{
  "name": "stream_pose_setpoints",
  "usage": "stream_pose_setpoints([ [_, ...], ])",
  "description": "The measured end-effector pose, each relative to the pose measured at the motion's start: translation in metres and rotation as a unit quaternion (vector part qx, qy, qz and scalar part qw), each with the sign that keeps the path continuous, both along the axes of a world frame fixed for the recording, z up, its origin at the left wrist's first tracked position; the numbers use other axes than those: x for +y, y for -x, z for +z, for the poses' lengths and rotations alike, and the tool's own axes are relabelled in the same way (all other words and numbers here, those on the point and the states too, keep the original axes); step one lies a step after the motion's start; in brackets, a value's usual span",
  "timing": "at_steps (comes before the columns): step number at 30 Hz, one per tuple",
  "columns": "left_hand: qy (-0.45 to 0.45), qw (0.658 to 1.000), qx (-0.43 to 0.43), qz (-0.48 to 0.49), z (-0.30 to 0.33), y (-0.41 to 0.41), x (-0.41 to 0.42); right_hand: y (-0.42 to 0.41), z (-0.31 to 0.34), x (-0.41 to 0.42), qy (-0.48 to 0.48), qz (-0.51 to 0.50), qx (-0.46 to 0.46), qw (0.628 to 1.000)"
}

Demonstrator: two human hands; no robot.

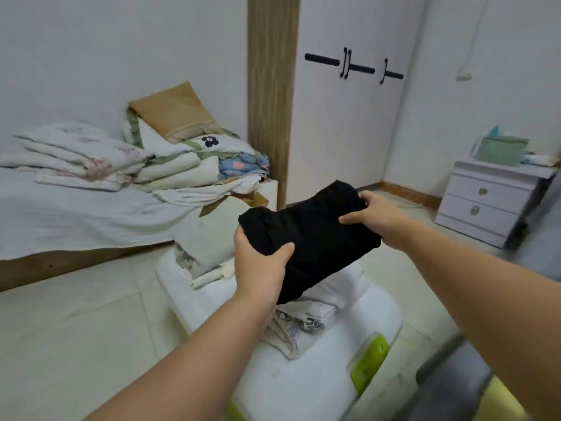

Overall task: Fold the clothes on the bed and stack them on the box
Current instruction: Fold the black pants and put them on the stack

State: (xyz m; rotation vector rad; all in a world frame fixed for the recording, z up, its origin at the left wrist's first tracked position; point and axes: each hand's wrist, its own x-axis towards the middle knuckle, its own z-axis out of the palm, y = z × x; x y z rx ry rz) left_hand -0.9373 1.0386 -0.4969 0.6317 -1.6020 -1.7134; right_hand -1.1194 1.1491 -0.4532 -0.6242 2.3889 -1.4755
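Observation:
Both hands hold a folded black garment (315, 235) in the air above a white storage box (297, 378) with green clasps. My left hand (261, 262) grips the garment's near left end, thumb on top. Its far right end is gripped by my right hand (373, 215). On the box lid lie folded white and printed clothes (306, 317) under the black garment, and a second pale folded pile (206, 253) at the lid's far left. The bed (69, 220) at left carries folded quilts and bedding (100, 159).
A wooden post (271, 95) and a white wardrobe (352, 117) stand behind the box. A white two-drawer nightstand (485, 205) with a green tissue box (501, 150) is at right. Pale tiled floor (76, 344) surrounds the box.

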Motion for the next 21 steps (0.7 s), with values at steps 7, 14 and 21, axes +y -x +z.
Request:
stream_pose_setpoints([
  [7,-0.117,0.97,-0.201,-0.069,-0.087,0.039,-0.021,0.025,-0.1,-0.026,-0.295,-0.117,0.218,0.923],
  [14,0.514,0.796,-0.314,0.063,-0.085,0.051,-0.019,0.002,-0.139,-0.048,-0.346,0.02,0.276,0.897],
  [21,0.489,0.734,-0.444,-0.157,-0.122,0.07,-0.042,0.002,-0.151,-0.049,-0.389,0.071,0.181,0.901],
])
